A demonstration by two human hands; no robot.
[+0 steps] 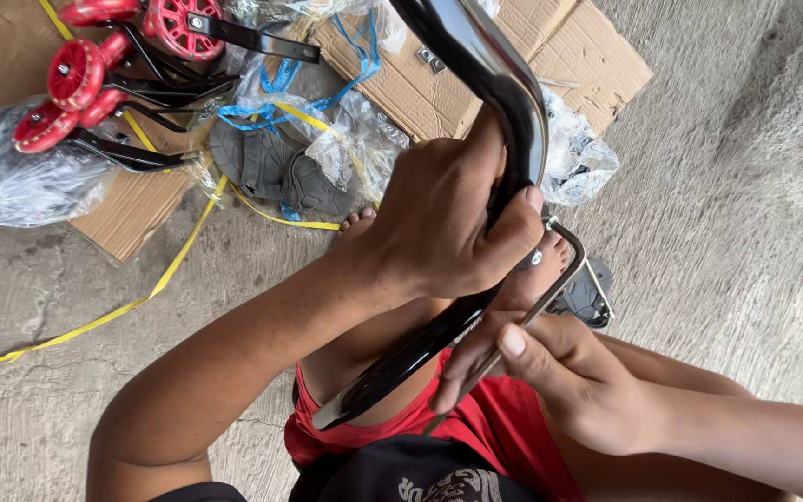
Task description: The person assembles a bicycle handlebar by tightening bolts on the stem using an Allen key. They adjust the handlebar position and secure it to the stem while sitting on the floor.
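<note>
Item: black mudguard (504,84), glossy, curved, running from top centre down to the lap, its lower end over red shorts (504,423).
Left hand (439,223): grip clamped round the mudguard's middle, thumb across the front.
Right hand (559,381): fingers closed on a thin metal stay (564,279), which is bent in a loop and lies just beside the mudguard's right edge, touching it near the left thumb.
Below the hands: bare feet and a dark sandal (276,172) on the concrete floor (727,186).
Upper left: red training wheels (76,74) with black brackets, lying on flattened cardboard (420,84).
Around them: clear plastic wrap (20,181), blue tape, and a yellow strap (155,284) trailing across the floor.
Small metal bracket (432,59) on the cardboard, near the mudguard's upper part.
</note>
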